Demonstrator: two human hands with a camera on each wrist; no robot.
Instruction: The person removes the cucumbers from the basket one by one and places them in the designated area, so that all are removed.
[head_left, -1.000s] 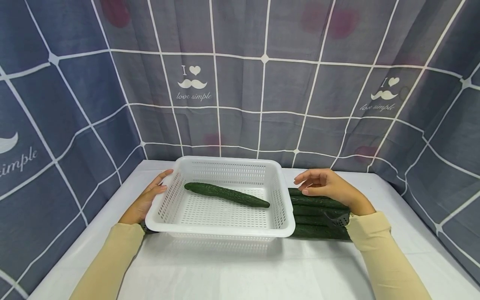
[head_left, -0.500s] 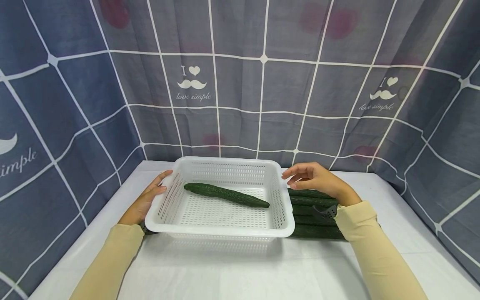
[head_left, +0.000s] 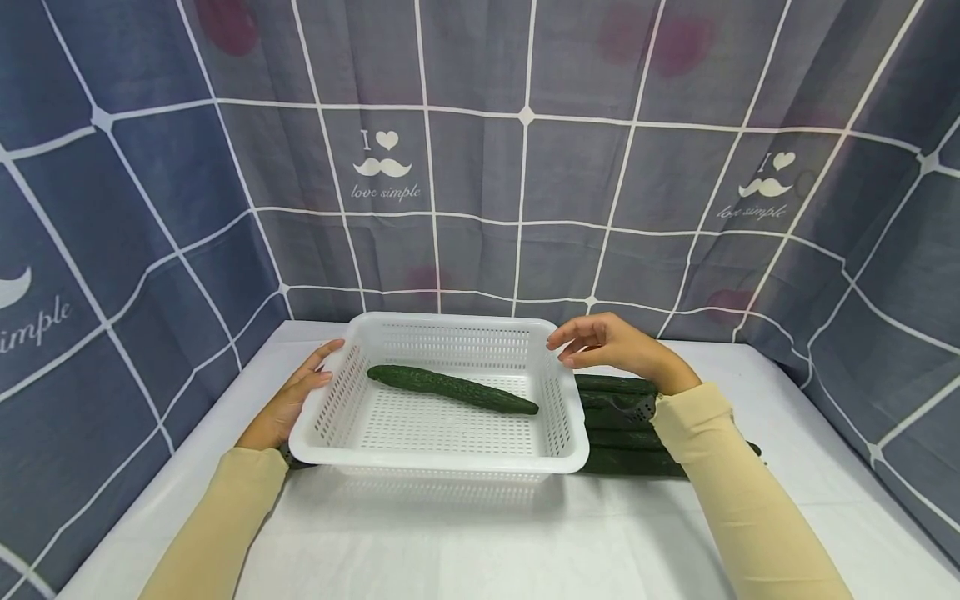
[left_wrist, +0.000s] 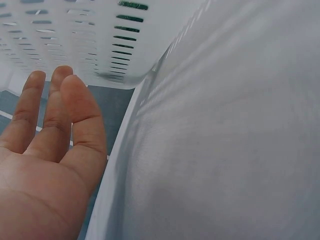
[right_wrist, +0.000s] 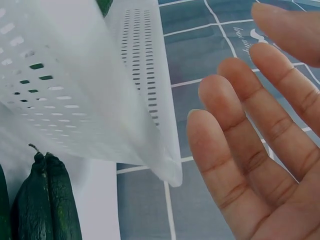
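A white plastic basket (head_left: 442,461) with slotted walls stands at the middle, one long dark green cucumber (head_left: 453,389) lying slantwise inside. My left hand (head_left: 288,404) is at the basket's left side, fingertips right at the rim; in the left wrist view its fingers (left_wrist: 52,117) are nearly straight, thumb beside them. Above the back right corner of the basket hovers my right hand (head_left: 618,350), fingers loosely bent and nothing held. The right wrist view has those fingers (right_wrist: 240,135) spread apart, a gap between them and the basket wall (right_wrist: 145,65).
Several cucumbers (head_left: 622,454) lie side by side on the white cloth (head_left: 420,542) right of the basket, under my right forearm and partly hidden by it. A dark checked curtain (head_left: 480,258) encloses the table at the back and both sides.
My right hand has moved left and slightly up, from over the row of cucumbers to the basket's right rim. Left hand, basket and the cucumber in it stay put.
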